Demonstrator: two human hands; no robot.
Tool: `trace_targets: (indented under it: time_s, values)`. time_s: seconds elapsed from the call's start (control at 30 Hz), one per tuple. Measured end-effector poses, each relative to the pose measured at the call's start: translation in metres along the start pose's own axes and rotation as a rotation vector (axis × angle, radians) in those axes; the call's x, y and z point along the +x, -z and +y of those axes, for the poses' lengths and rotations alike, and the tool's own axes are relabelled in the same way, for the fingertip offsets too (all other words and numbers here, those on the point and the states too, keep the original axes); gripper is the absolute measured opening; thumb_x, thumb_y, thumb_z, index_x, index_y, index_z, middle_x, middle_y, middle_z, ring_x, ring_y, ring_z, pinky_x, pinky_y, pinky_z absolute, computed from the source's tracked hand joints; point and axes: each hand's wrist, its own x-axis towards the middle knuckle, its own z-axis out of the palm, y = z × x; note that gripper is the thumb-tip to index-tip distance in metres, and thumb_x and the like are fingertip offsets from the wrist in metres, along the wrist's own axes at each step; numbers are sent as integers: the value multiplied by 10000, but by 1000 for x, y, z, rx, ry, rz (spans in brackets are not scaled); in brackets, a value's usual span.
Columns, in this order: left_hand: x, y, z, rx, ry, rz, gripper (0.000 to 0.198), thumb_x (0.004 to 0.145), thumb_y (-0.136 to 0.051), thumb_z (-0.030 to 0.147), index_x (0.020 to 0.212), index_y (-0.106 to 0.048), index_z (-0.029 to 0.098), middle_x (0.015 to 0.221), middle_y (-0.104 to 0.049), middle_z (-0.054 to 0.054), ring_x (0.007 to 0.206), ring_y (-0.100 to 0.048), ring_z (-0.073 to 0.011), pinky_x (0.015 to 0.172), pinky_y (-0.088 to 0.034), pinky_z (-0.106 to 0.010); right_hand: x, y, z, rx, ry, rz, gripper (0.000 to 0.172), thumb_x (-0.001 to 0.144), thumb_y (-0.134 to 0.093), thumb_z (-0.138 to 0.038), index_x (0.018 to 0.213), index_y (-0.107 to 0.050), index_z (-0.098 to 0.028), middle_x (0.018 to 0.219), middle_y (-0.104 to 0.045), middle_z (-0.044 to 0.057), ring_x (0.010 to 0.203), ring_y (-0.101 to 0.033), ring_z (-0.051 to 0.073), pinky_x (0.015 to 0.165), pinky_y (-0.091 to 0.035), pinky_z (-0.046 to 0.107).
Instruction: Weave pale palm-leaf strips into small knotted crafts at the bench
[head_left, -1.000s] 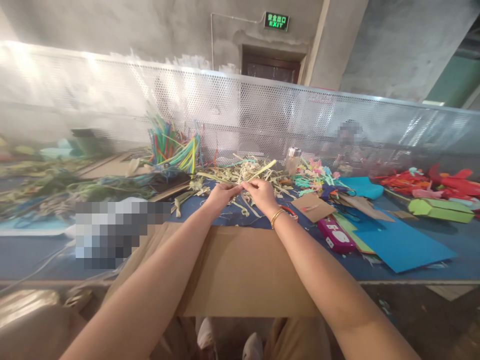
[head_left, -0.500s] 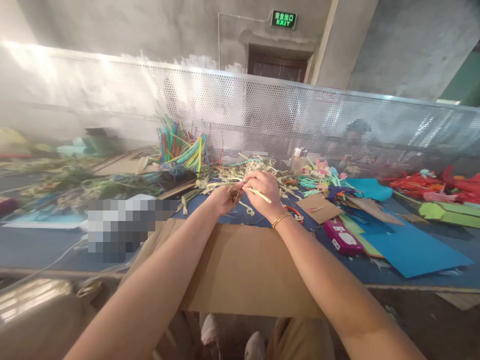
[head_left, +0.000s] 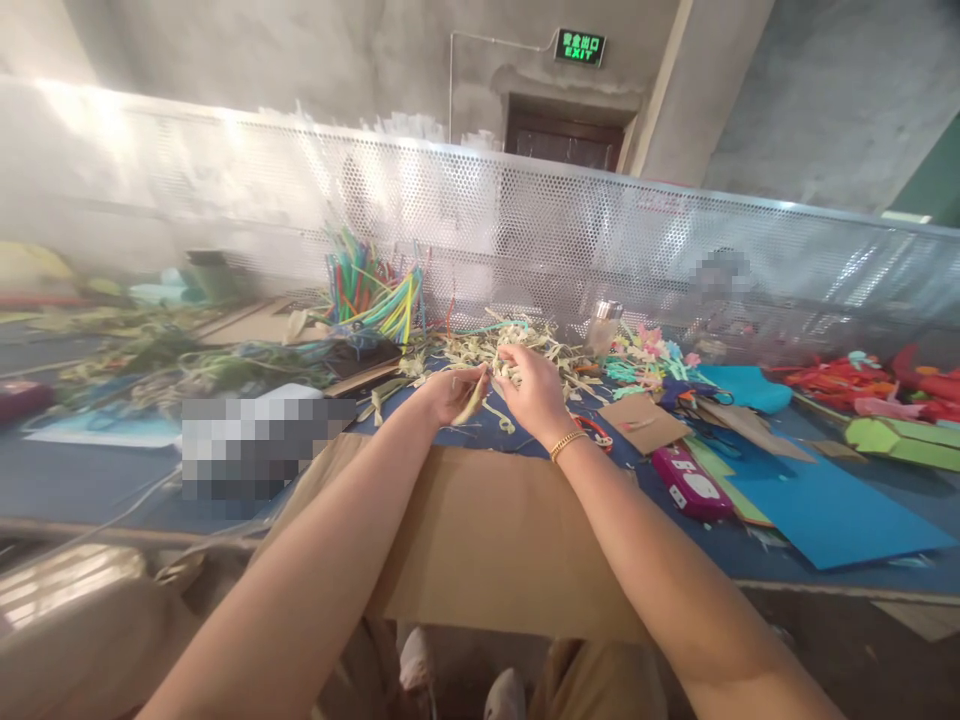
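Near the middle of the blue table, my left hand (head_left: pixel 452 394) pinches a pale yellow-green strip (head_left: pixel 472 404) that hangs below its fingertips. My right hand (head_left: pixel 534 390), with a gold bracelet at the wrist, meets it from the right; its thumb and fingers are pinched together, and what is between them is too small to make out. Just behind both hands lies a heap of pale dried-looking strips (head_left: pixel 555 352). One curled strip (head_left: pixel 504 420) rests on the table below the hands. A brown cardboard sheet (head_left: pixel 510 540) lies under my forearms.
Colourful pipe cleaners (head_left: pixel 371 295) stand behind on the left. A glass jar (head_left: pixel 602 328) is behind the heap. To the right are a purple case (head_left: pixel 690 483), blue sheets (head_left: pixel 840 505) and red material (head_left: pixel 844 380). Green stems (head_left: pixel 225 368) lie left. A perforated metal screen (head_left: pixel 450 210) runs behind.
The strip that stuck out to the right under my right hand no longer shows there; a strip now hangs from my left fingers. The view has shifted slightly.
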Motion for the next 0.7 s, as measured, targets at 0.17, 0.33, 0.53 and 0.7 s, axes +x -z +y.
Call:
trace_targets:
  time_s: [0.17,0.33,0.53,0.7]
  values:
    - [0,-5,-3,72,18,133,79,780,-639,138,717,-602,108,557,-571,-10,459,-526,-65,402,-389,-145,-4,-4,1,-87,-234,-221,213,885,-492,-317,893,-667,-196,871,-697,69,804,-602,189,685,-365,279]
    - [-2,-9,-7,253,-95,167,181,680,-754,169,637,-589,109,531,-559,3,440,-494,-47,404,-363,-141,-3,-1,-5,-103,-314,-331,250,848,-493,-312,672,-618,-187,690,-638,39,658,-523,145,571,-272,254]
    - [-1,-5,-9,321,-139,201,169,631,-776,135,618,-611,99,548,-591,-22,485,-529,-71,452,-399,-173,2,-1,0,87,-356,-417,213,786,-486,-243,619,-601,-177,599,-568,-5,599,-471,114,566,-284,226]
    - [1,-1,-7,324,-120,225,196,663,-737,95,565,-569,121,541,-590,-30,503,-546,-96,461,-396,-192,1,-2,3,167,-301,-432,188,762,-504,-215,619,-619,-173,578,-557,-15,602,-481,107,589,-310,219]
